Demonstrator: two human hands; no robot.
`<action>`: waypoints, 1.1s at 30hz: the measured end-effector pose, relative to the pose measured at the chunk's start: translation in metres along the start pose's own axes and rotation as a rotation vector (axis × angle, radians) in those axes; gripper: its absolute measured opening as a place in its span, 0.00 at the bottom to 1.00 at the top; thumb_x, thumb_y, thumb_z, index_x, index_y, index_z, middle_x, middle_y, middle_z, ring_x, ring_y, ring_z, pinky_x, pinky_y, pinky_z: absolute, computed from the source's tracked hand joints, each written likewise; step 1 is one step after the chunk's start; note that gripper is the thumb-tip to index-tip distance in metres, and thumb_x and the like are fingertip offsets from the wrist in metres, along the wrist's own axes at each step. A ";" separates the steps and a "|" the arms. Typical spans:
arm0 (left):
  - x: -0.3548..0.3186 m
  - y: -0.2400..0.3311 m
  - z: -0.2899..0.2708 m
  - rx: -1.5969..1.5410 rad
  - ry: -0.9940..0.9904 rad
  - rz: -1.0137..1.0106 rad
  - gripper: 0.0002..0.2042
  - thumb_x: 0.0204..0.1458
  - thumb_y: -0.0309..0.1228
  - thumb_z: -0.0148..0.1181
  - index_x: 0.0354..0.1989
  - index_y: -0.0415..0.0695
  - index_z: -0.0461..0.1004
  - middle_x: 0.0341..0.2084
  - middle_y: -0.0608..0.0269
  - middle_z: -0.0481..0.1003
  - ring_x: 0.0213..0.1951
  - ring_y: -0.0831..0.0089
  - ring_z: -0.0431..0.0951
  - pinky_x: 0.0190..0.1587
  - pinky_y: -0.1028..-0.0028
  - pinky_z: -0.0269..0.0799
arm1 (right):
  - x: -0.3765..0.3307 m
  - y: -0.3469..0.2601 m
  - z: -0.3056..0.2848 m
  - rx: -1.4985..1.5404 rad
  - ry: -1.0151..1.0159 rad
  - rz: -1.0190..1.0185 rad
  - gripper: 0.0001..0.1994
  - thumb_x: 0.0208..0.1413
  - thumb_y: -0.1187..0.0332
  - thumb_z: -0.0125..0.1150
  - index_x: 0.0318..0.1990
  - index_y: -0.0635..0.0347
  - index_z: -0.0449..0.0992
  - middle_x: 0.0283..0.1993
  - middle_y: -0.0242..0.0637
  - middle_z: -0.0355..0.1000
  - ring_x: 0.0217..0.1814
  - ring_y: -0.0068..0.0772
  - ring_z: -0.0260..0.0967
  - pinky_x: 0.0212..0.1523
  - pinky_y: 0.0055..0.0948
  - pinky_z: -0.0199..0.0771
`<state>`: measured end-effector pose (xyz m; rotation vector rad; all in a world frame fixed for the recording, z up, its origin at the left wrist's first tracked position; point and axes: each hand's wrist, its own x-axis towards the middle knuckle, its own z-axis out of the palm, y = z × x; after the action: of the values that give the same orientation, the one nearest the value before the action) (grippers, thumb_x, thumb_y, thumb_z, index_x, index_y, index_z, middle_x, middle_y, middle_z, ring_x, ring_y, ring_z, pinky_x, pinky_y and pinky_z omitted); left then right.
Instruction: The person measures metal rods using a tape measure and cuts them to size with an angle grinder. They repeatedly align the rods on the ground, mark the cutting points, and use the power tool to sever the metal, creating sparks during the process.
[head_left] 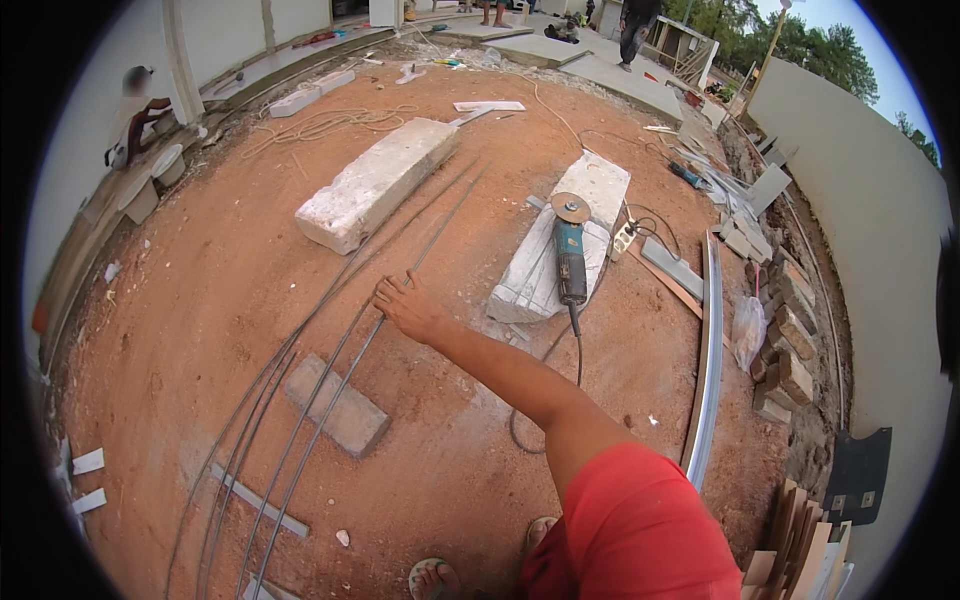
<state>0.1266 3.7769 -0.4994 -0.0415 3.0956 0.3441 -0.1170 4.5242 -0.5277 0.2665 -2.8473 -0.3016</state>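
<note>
My right hand (410,308) reaches across from the lower right, its fingers closed round a long thin steel rod (335,400). Several more dark rods (262,385) run alongside, from the lower left up past a big pale concrete block (380,185). A smaller grey block (350,418) lies beneath the rods, just below my hand. To the right of the hand, an angle grinder (570,262) with its disc upward rests on a whitish block (530,275), and its cord trails over the dirt. My left hand is out of the picture.
A power strip (623,240) and a long metal channel (708,360) lie right of the grinder. Bricks (790,350) and a plastic bag (748,330) line the right wall. A person (132,120) crouches at far left; others stand at the back.
</note>
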 end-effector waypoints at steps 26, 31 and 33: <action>0.032 -0.002 0.018 -1.816 0.836 -0.920 0.36 0.73 0.54 0.28 0.74 0.31 0.46 0.69 0.32 0.57 0.63 0.40 0.71 0.61 0.44 0.77 | 0.041 -0.327 -0.156 0.632 0.029 -0.732 0.13 0.61 0.58 0.66 0.37 0.59 0.79 0.35 0.39 0.75 0.31 0.46 0.77 0.31 0.42 0.76; 0.019 -0.037 0.040 -1.957 1.091 -0.940 0.22 0.74 0.41 0.33 0.60 0.32 0.60 0.48 0.42 0.73 0.49 0.49 0.79 0.51 0.53 0.82 | 0.002 -0.401 -0.147 0.703 0.001 -0.828 0.11 0.61 0.62 0.66 0.41 0.61 0.79 0.40 0.43 0.76 0.36 0.45 0.80 0.33 0.42 0.80; 0.021 -0.061 0.056 -1.925 1.028 -1.035 0.15 0.73 0.34 0.35 0.52 0.35 0.64 0.38 0.48 0.75 0.40 0.54 0.80 0.44 0.57 0.84 | 0.002 -0.413 -0.135 0.661 0.024 -0.860 0.09 0.59 0.67 0.65 0.44 0.61 0.79 0.44 0.42 0.76 0.42 0.43 0.80 0.36 0.41 0.81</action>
<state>0.1089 3.7292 -0.5685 -1.8918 1.1203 3.1853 -0.0179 4.1028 -0.4939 1.5894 -2.5349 0.5059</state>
